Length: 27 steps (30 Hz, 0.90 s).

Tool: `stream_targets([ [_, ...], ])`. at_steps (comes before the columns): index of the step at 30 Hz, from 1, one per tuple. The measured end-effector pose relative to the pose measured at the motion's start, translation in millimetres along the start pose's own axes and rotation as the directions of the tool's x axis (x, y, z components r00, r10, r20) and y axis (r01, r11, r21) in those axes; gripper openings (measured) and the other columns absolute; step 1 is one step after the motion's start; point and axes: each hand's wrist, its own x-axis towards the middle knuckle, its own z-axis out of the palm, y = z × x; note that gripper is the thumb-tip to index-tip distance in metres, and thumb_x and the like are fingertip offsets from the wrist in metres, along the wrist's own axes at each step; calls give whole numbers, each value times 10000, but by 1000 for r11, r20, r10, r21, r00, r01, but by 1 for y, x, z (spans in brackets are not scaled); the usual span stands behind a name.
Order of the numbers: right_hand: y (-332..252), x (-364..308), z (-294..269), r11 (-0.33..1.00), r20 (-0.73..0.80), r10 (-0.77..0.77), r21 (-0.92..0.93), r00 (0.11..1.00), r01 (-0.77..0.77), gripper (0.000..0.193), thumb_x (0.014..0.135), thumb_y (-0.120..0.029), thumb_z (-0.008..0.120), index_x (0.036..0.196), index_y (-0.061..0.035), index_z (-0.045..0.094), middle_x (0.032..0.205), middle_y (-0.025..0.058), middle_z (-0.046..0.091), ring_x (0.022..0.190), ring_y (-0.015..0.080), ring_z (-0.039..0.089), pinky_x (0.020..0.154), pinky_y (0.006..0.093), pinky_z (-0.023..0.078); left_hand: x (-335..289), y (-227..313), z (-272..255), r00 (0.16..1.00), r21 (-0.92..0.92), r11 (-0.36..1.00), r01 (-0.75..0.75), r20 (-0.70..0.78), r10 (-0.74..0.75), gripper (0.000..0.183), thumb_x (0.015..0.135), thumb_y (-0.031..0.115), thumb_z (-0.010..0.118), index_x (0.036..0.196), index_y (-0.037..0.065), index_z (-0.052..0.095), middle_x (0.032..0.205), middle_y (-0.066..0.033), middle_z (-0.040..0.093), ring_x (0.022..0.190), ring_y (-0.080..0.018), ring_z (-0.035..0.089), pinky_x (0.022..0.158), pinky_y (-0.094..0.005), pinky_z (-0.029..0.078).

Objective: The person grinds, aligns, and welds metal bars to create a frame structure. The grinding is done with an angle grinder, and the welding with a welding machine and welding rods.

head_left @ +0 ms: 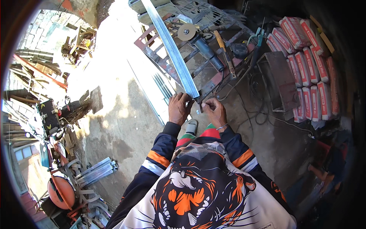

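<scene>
A long silvery metal profile (169, 49) lies lengthwise over a metal rack, its near end just in front of me. My left hand (178, 109) is closed, fingers curled at the left side of that end; what they grip is hidden. Just right of the end, my right hand (214, 113) is closed, with thumb and forefinger brought together. Anything in that pinch is too small to make out. A thin dark piece shows between the two hands. On the rack, right of the profile, rests an angle grinder (206, 51) with a tan disc.
A hammer-like tool with a wooden handle (219, 39) and a welding electrode holder (259, 37) lie on the rack (190, 55). Cables trail over the floor at right, beside a rusty metal box (276, 82) and stacked red-and-white bags (305, 68). Metal profiles (97, 171) lie at left.
</scene>
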Motion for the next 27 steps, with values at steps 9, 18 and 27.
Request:
stream_targets([
  [9,11,-18,73,892,-248,151,451,957,-25,282,953,-227,734,1071,1,617,967,70,707,881,127,693,778,275,538,6,-19,9,1000,-221,975,-24,-25,18,199,798,100,809,844,69,617,839,-65,622,855,-283,614,784,-397,473],
  [18,-3,-16,96,852,-468,219,520,856,66,310,945,-224,750,1105,-8,596,975,119,738,913,180,733,789,313,564,12,-27,21,986,-344,924,-167,-51,160,219,799,-39,799,873,25,603,877,-61,651,789,-177,635,729,-306,506],
  [27,0,-13,98,960,-629,30,234,777,153,366,917,-222,768,1229,-97,624,908,132,743,828,270,747,718,358,564,15,-30,15,970,-178,954,-242,-27,241,366,790,5,833,1091,35,626,924,-61,654,820,-176,646,764,-321,522],
])
